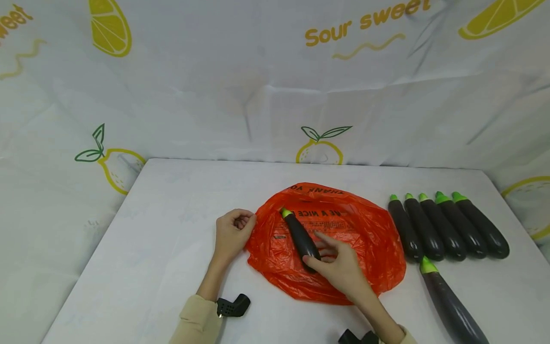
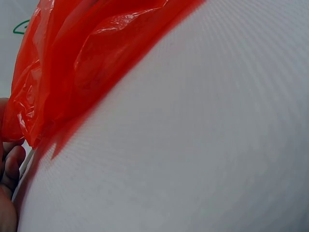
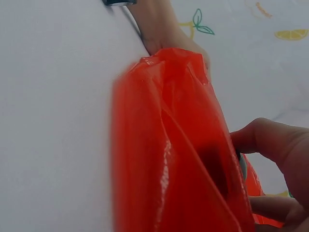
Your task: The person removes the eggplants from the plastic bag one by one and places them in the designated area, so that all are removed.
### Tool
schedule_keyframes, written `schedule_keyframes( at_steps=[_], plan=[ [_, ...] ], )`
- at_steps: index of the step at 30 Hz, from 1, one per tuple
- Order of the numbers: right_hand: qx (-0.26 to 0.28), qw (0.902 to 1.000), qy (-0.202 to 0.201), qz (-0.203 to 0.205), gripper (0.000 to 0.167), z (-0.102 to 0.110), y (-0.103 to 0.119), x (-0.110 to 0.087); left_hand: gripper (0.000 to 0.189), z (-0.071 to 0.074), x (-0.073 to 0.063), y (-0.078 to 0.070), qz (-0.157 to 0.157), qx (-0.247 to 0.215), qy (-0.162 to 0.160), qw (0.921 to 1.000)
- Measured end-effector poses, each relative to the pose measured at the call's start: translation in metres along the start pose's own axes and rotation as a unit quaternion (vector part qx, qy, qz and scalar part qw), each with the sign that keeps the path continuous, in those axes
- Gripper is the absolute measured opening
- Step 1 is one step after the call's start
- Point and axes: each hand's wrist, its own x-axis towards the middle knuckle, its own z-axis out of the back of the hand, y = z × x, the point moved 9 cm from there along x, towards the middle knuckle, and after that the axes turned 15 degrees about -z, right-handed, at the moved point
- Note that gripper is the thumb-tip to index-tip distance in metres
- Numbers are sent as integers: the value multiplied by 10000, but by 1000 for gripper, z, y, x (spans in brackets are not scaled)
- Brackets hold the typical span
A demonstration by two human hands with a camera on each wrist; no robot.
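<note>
A red plastic bag (image 1: 365,258) with black lettering lies spread on the white table, its mouth held up on the left side. My left hand (image 1: 234,234) pinches the bag's left edge between thumb and fingers; in the left wrist view its curled fingers (image 2: 10,169) show beside the gathered plastic. My right hand (image 1: 341,267) grips a dark eggplant (image 1: 297,233) by its thick end, the green stem pointing away to the upper left. The right wrist view has the bag's wall (image 3: 164,145) in front of the eggplant, which shows as a dark shape through the film.
Right of the bag, several dark eggplants (image 1: 444,229) with green stems lie side by side in a slanted row. Another eggplant (image 1: 451,306) lies nearer the front, its stem touching the row's lower end. Behind the table (image 1: 172,229) hangs a white lemon-print cloth (image 1: 193,95).
</note>
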Motion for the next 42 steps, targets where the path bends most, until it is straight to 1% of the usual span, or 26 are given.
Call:
schedule_keyframes(
  at_steps=[3, 5, 8, 12, 19, 26, 31, 38, 42],
  plan=[
    [-34, 9999, -1, -135, 62, 6, -2, -2, 6, 0, 1, -1, -2, 51, 61, 10000],
    [-106, 9999, -68, -104, 58, 10, -1, -5, 5, 0, 1, -2, -8, 82, 86, 9999],
    [-301, 9991, -264, 137, 55, 16, 3, -9, 5, 0, 1, -2, -4, 109, 96, 9999],
    [-571, 9957, -576, 455, 53, 25, 11, -16, 5, 0, 0, -1, 11, 118, 78, 9999],
    [-843, 9899, -900, 704, 51, 42, 18, -32, 4, 1, 0, 0, -18, 110, 58, 9999],
    [-1194, 9806, -1283, 878, 54, 61, 19, -48, 5, 0, 0, 0, -14, 117, 90, 9999],
    [-1413, 9735, -1602, 811, 56, 76, 12, -54, 5, 0, 0, 0, -26, 143, 84, 9999],
    [-1435, 9636, -2071, 890, 57, 102, 0, -63, 5, 0, 0, -1, -52, 165, 80, 9998],
    [-1558, 9594, -2226, 763, 59, 119, -12, -68, 5, 0, 0, -1, -59, 146, 84, 9998]
  ],
)
